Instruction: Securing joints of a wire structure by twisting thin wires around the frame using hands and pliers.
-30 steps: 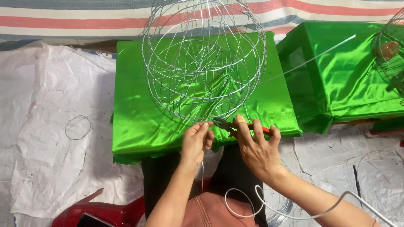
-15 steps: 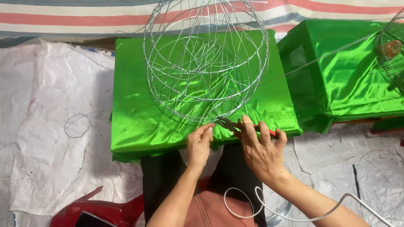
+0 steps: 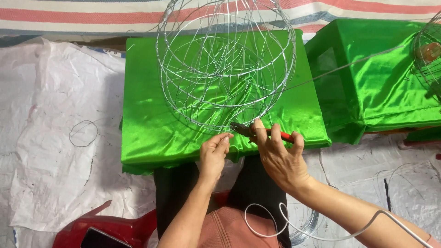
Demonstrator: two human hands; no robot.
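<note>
A round wire frame (image 3: 225, 64) made of many silver hoops stands on a low table covered in shiny green cloth (image 3: 151, 124). My right hand (image 3: 280, 158) grips red-handled pliers (image 3: 257, 132), whose dark jaws meet the frame's near bottom edge. My left hand (image 3: 215, 154) pinches the wire just left of the jaws, fingers closed on it. A long straight wire (image 3: 349, 66) runs from the frame out to the right.
A second green-covered table (image 3: 381, 82) stands at the right with another wire frame (image 3: 429, 55) on it. A loose wire loop (image 3: 83, 133) lies on white sheeting at left. A red plastic stool (image 3: 110, 227) and a white cable (image 3: 321, 234) sit near my lap.
Both hands have stayed at the frame's near edge; the pliers' jaws have shifted slightly along the wire. The view has drifted a little.
</note>
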